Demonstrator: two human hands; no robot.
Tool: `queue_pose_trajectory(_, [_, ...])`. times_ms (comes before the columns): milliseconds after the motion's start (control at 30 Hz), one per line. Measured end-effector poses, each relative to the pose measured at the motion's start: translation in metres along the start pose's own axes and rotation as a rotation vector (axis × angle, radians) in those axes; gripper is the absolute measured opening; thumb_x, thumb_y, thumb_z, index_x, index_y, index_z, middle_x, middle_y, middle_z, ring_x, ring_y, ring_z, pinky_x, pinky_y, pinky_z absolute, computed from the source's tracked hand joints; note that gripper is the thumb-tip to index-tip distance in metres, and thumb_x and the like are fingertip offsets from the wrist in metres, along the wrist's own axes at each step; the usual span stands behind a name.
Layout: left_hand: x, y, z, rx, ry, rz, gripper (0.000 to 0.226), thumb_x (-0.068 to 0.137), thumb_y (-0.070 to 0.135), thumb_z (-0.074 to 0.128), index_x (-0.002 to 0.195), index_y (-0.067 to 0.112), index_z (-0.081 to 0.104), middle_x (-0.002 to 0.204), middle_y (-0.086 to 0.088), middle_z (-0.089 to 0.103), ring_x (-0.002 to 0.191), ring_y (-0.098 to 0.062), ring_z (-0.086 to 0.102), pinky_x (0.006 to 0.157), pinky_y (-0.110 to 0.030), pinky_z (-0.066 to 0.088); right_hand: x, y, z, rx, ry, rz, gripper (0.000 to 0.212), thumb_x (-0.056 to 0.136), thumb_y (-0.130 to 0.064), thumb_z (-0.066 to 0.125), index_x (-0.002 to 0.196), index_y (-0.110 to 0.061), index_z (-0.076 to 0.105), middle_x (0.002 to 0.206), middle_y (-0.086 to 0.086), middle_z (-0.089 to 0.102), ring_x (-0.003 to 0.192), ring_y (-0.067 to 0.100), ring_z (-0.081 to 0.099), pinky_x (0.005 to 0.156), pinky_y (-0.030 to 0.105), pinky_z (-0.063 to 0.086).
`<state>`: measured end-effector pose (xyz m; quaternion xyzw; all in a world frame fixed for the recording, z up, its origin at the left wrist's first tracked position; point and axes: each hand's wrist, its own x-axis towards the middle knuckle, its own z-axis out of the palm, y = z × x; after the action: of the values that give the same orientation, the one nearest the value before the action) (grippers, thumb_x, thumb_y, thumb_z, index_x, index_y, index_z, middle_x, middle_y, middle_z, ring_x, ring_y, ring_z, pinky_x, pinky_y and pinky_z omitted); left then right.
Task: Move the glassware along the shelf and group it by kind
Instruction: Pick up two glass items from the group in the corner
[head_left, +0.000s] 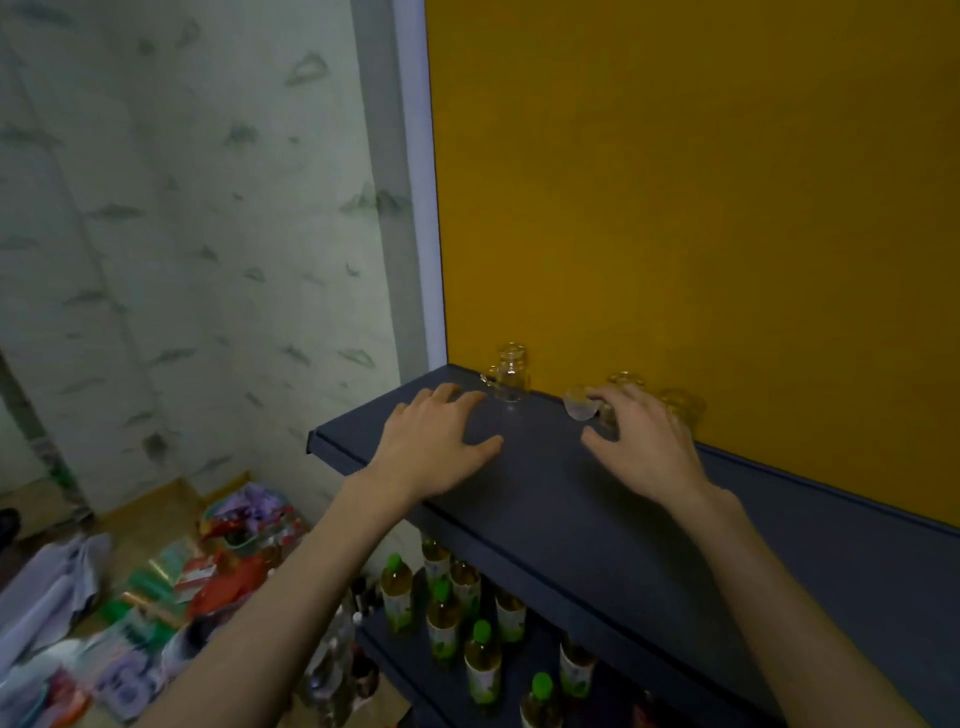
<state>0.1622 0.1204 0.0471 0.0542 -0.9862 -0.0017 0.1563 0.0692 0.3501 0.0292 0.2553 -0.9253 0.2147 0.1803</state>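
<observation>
Cluttered floor space lay nearest at lower left, strewn with bright plastic packets (228, 561) and pale bags (47, 592). Beneath the top shelf, a lower shelf (519, 680) carried upright drink bottles (441, 618) with green caps, filled with yellowish liquid.

Above them ran the dark blue shelf (571, 519), its long axis slanting from the left corner away toward the right. Both forearms reached over its front edge. The left hand (431, 447) rested flat on the shelf, fingers spread, holding nothing. The right hand (644, 441) hovered with fingers curled apart over a small clear cup (577, 404), its fingertips at the cup's rim; whether it gripped the cup could not be told.

Farther back, along the shelf's rear edge, a small glass jug (510, 373) stood upright and empty, mouth upward, just beyond the left fingertips. Two more glasses (626, 382) stood partly hidden behind the right hand. Behind everything rose the mustard-yellow panel (701, 208), with patterned wallpaper (182, 208) to its left.
</observation>
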Motion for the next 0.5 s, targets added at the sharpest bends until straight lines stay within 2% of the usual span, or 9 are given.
queue_pose_trajectory(133, [0.04, 0.0, 0.015, -0.024, 0.007, 0.107, 0.069, 0.091, 0.066, 0.046, 0.15, 0.032, 0.037, 0.153, -0.003, 0.042, 0.136, -0.027, 0.043, 0.106, -0.046, 0.04, 0.014, 0.015, 0.003, -0.041, 0.021, 0.067, 0.049, 0.09, -0.038, 0.064, 0.136, -0.026, 0.054, 0.125, 0.001, 0.058, 0.116, 0.022, 0.055, 0.09, 0.037, 0.047])
queue_pose_trajectory(233, [0.073, -0.005, 0.028, -0.057, 0.015, 0.139, 0.063, 0.091, 0.065, 0.046, 0.144, 0.031, 0.044, 0.141, -0.002, 0.052, 0.127, -0.027, 0.049, 0.098, -0.045, 0.044, 0.023, 0.03, 0.001, -0.095, 0.031, 0.141, 0.05, 0.091, -0.038, 0.063, 0.138, -0.025, 0.053, 0.125, 0.002, 0.058, 0.116, 0.023, 0.054, 0.09, 0.037, 0.046])
queue_pose_trajectory(400, [0.128, -0.028, 0.05, -0.149, 0.039, 0.077, 0.057, 0.09, 0.062, 0.051, 0.13, 0.023, 0.06, 0.114, -0.006, 0.063, 0.11, -0.029, 0.058, 0.09, -0.045, 0.05, 0.028, 0.043, 0.004, -0.19, 0.046, 0.273, 0.048, 0.092, -0.039, 0.061, 0.136, -0.023, 0.054, 0.123, 0.005, 0.058, 0.114, 0.027, 0.056, 0.082, 0.035, 0.045])
queue_pose_trajectory(500, [0.163, -0.042, 0.062, -0.197, 0.045, 0.06, 0.062, 0.086, 0.065, 0.053, 0.128, 0.02, 0.061, 0.114, -0.009, 0.065, 0.107, -0.031, 0.06, 0.086, -0.043, 0.05, 0.032, 0.044, 0.009, -0.269, 0.042, 0.317, 0.046, 0.091, -0.038, 0.06, 0.135, -0.024, 0.055, 0.122, 0.003, 0.059, 0.112, 0.026, 0.057, 0.077, 0.032, 0.043])
